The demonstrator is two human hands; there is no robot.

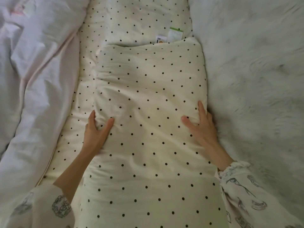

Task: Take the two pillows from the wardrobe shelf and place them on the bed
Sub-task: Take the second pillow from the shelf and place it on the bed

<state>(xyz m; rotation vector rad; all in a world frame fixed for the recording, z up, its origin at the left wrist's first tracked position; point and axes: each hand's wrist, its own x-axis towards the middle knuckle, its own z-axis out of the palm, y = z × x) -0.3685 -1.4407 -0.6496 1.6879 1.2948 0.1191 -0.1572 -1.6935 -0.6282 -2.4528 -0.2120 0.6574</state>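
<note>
A cream pillow with black dots lies lengthwise in front of me on the bed. My left hand grips its left edge, fingers tucked under and thumb pressed on top. My right hand clasps its right edge, thumb denting the fabric. Beyond it lies a second dotted cream pillow, partly covered by the near one, with two paper labels showing at its near edge. More dotted cream fabric lies beneath, at the left.
A crumpled white-pink duvet is bunched along the left. A fluffy pale grey-white blanket covers the right side. My patterned sleeves show at the bottom corners.
</note>
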